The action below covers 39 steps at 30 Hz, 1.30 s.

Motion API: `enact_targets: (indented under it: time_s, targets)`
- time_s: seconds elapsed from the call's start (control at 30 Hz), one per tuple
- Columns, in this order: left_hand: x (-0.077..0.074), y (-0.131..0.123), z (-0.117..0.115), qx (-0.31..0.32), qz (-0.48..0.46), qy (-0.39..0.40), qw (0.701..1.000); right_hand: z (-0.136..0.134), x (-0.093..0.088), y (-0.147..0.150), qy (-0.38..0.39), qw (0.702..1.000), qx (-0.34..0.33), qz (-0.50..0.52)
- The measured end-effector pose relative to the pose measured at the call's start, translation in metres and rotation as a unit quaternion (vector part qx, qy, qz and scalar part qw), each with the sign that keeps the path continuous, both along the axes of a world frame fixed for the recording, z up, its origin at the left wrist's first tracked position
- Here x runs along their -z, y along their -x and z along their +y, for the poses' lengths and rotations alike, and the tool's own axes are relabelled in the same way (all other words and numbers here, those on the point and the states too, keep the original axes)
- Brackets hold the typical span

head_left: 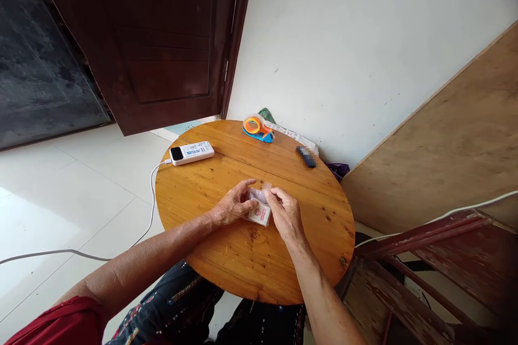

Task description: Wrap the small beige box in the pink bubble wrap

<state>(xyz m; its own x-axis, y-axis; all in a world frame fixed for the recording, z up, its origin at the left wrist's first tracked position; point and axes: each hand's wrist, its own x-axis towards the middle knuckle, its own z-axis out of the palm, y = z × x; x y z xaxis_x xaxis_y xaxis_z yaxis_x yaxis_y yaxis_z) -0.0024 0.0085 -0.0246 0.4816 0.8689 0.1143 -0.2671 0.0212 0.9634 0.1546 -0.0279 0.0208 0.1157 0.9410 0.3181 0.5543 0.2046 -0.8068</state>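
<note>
On the round wooden table (226,248) lies a small white box (259,214) with red print, partly covered by clear bubble wrap (256,194). My left hand (237,204) holds the box from the left, its thumb pressed on top and the index finger stretched beyond it. At the upper right corner of the wrap, my right hand (286,211) pinches with thumb and index finger. A short piece of clear tape (267,186) shows at those fingertips. My fingers hide part of the box and the wrap.
An orange and blue tape dispenser (258,128) stands at the table's far edge. A white power bank (192,152) with a cable (152,199) lies at the left. Toward the right is a dark, pixelated object (306,157). A wooden stair frame (421,259) borders the table's right side.
</note>
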Motion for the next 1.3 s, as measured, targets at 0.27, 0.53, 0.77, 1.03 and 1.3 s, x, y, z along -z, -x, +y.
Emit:
enact_targets:
  time_s: [0.27, 0.53, 0.77, 1.03, 1.3]
  targets:
    - [-0.001, -0.007, 0.006, -0.021, 0.047, 0.020, 0.998, -0.006, 0.001, 0.000, -0.038, 0.998, -0.009, -0.055]
    - [-0.007, -0.010, 0.005, -0.044, 0.077, -0.002, 0.996, -0.008, 0.009, -0.011, -0.080, 0.993, -0.045, -0.072]
    - [-0.009, -0.007, 0.003, -0.040, 0.084, -0.009, 0.996, -0.014, 0.001, -0.015, -0.102, 0.981, -0.116, -0.114]
    - [-0.007, -0.008, 0.004, -0.062, 0.085, 0.018, 0.994, -0.033, -0.005, -0.020, -0.127, 0.935, -0.108, -0.312]
    - [-0.018, 0.009, -0.011, -0.196, 0.247, -0.243, 0.917, -0.039, 0.001, -0.011, -0.157, 0.906, -0.048, -0.390]
